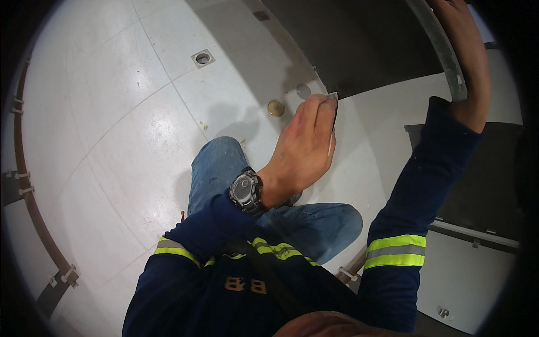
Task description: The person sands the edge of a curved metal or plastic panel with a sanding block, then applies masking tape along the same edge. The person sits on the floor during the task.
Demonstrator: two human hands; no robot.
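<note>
My left hand (306,137), below a wristwatch, is closed with its fingers pressed together around a thin, flat, pale piece (332,96). The kind of piece is mostly hidden by the fingers. Its tip touches or nearly touches the lower corner of a large dark panel (365,45). My right arm reaches up along the outer side of the panel's thick grey edge (443,48). Only part of my right hand (446,4) shows at the upper rim of the picture; its fingers are cut off.
White tiled floor (123,95) spreads to the left, with a square drain (202,58) and a round brass-coloured cap (275,108). Small crumbs (202,125) lie near my knee. Another dark panel (477,174) and a white door (471,281) with a knob stand at right.
</note>
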